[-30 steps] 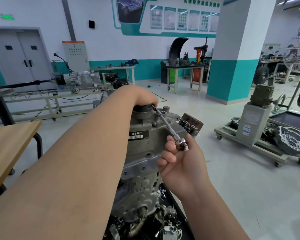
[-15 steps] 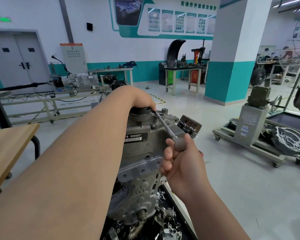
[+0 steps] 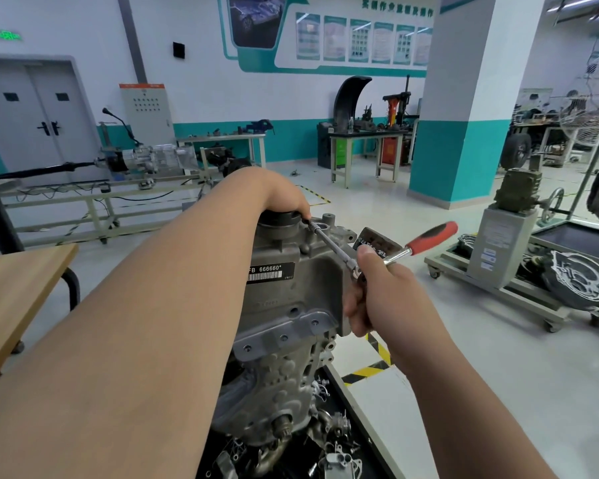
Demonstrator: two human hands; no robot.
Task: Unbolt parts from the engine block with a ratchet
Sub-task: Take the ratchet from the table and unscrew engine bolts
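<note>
Atop grey engine block (image 3: 291,305), left hand (image 3: 281,198) pinching extension (image 3: 329,242) tip, right hand (image 3: 384,295) gripping red-handled ratchet (image 3: 429,236).

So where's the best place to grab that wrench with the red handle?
Grab the ratchet by its red handle, coming from the right: it sticks out free, away from the engine block, and is the thickest part. The right hand holds the metal head end instead.

White-and-teal walls (image 3: 201,63), grey floor (image 3: 498,340), wooden table (image 3: 11,288).
</note>
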